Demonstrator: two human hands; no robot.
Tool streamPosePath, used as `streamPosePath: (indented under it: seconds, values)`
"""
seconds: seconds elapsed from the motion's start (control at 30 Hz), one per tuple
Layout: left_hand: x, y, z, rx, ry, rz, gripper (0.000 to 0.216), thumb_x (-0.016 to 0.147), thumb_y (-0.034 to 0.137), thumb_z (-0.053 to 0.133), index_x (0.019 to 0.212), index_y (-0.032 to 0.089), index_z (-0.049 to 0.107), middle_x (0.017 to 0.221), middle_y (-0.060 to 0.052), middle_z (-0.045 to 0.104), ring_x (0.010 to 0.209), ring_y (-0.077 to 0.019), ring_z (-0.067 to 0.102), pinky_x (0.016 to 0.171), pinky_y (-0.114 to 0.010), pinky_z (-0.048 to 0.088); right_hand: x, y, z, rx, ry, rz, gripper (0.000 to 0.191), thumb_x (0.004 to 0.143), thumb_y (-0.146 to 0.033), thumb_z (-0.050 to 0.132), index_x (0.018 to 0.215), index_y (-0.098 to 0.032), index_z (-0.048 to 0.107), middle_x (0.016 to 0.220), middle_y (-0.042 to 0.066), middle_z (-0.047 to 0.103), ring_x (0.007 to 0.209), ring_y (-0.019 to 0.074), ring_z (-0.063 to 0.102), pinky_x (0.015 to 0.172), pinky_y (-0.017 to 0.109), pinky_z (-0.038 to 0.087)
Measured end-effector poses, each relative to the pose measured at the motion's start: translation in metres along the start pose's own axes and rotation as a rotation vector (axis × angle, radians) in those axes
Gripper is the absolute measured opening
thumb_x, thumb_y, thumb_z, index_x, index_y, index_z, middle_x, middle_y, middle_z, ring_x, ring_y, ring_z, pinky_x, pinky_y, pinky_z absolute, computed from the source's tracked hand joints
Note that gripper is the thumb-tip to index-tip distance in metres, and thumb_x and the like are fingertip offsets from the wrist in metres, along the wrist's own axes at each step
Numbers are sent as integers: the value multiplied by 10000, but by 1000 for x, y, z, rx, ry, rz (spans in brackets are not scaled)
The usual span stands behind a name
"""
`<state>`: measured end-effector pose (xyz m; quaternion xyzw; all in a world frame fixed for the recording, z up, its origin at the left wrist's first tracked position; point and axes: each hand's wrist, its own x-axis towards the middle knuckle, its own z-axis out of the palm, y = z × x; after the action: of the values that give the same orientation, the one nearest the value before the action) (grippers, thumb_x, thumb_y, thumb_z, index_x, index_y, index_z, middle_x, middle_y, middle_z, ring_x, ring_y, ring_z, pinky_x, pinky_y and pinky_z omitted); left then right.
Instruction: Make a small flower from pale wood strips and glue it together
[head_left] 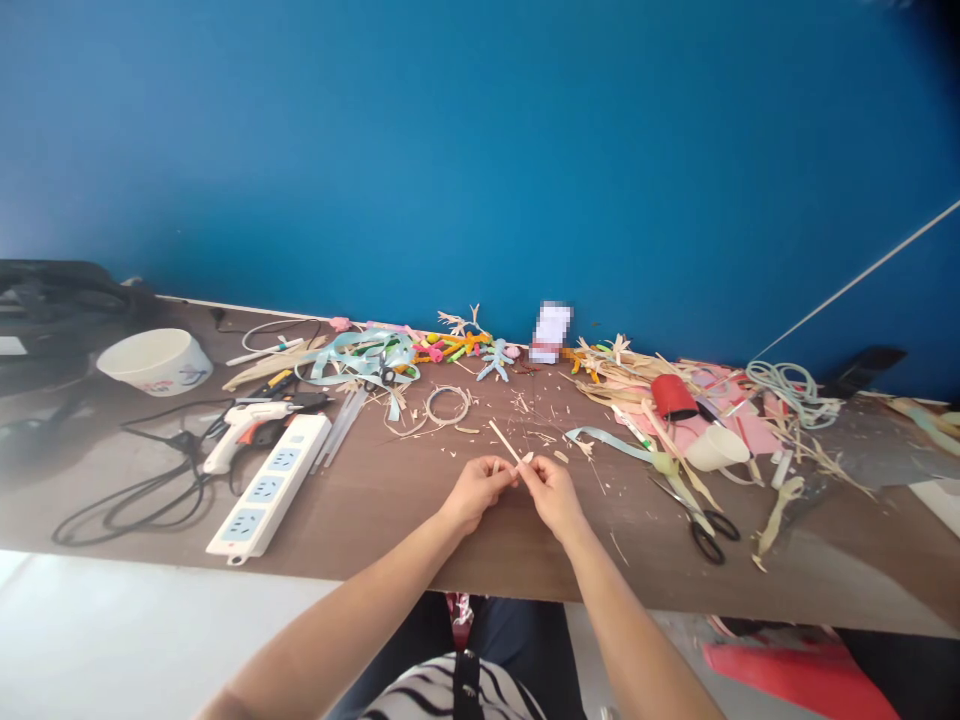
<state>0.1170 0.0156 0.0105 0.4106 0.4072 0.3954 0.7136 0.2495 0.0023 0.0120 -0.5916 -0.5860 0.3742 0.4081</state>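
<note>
Head view: pinching pale strip (505, 441) with left hand (477, 490) and right hand (556, 492). Probably midway, judging by scraps (562, 456); not attached yet.

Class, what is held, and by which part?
A thin pale strip, by its near end, in the right hand; whether the left hand grips it too is unclear.

Head camera, one view. Position: worn on the person's head, above the near edge of the table (405, 480). Facing: forward and down, across the table to the blue wall (480, 150) beyond the far edge. Nearness: forearms (352, 610) cross the bottom border; left hand (477, 492) and right hand (551, 492), centred, show inside the near edge. Coverage: wide, lap (521, 640) to wall.
</note>
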Motion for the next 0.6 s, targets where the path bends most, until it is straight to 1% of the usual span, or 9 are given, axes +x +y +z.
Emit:
streamPosePath:
  seconds: [0.07, 0.13, 0.17, 0.23, 0.33, 0.4, 0.5, 0.57, 0.6]
  values:
    - [1, -1, 0, -32, -16, -9, 281, 601, 364, 654, 584, 116, 522, 415, 81, 292, 378, -14, 182, 381, -187, 86, 0, -1, 0, 33, -8, 10, 315, 745, -451, 489, 569, -190, 500, 489, -28, 446, 461, 112, 364, 463, 220, 279]
    - [2, 0, -1, -112, -39, -49, 279, 617, 369, 645, 616, 113, 536, 447, 60, 374, 375, -9, 193, 372, -178, 83, 0, -2, 0, 52, -2, 17, 316, 741, -452, 495, 561, -191, 504, 480, -26, 447, 452, 113, 351, 452, 221, 265]
    - [3, 0, -2, -169, -46, -98, 283, 633, 381, 630, 648, 112, 545, 483, 41, 428, 374, -8, 209, 365, -171, 85, 0, -3, 0, 57, 10, 13, 311, 741, -444, 497, 559, -192, 501, 483, -25, 451, 454, 114, 353, 453, 221, 265]
    - [5, 2, -5, -292, -49, -245, 303, 675, 409, 585, 704, 108, 553, 553, 6, 500, 368, -5, 238, 347, -155, 85, 0, -5, 0, 53, 28, -12, 292, 748, -418, 497, 561, -194, 493, 501, -22, 465, 472, 117, 376, 465, 220, 279]
    - [8, 5, -10, -419, -105, -467, 297, 719, 396, 539, 687, 101, 538, 534, 7, 486, 345, 3, 232, 319, -131, 68, -2, -11, -2, 54, -9, -68, 254, 766, -383, 486, 598, -194, 503, 550, -14, 507, 520, 126, 443, 512, 224, 334]
    - [9, 6, -13, -468, -182, -557, 263, 721, 355, 547, 654, 103, 514, 517, 19, 467, 332, 9, 211, 308, -118, 53, -5, -16, -3, 87, -59, -102, 234, 779, -374, 474, 637, -192, 515, 601, -4, 551, 574, 138, 498, 569, 235, 374]
    - [8, 7, -14, -515, -247, -617, 167, 693, 240, 570, 631, 108, 488, 510, 31, 451, 331, 12, 205, 304, -108, 49, -9, -22, -4, 141, -120, -129, 222, 797, -372, 455, 686, -192, 524, 640, 6, 589, 634, 151, 545, 638, 252, 399]
    - [7, 6, -14, -520, -248, -608, 113, 665, 171, 578, 635, 111, 487, 516, 38, 444, 336, 12, 198, 310, -111, 49, -9, -22, -5, 136, -128, -127, 219, 796, -377, 456, 701, -194, 528, 646, 8, 596, 646, 155, 550, 652, 259, 402]
    - [7, 6, -13, -511, -233, -576, 107, 657, 162, 584, 642, 113, 490, 523, 40, 443, 339, 11, 190, 315, -116, 47, -9, -20, -5, 119, -110, -117, 218, 789, -384, 466, 703, -194, 531, 647, 9, 595, 639, 155, 545, 643, 259, 401]
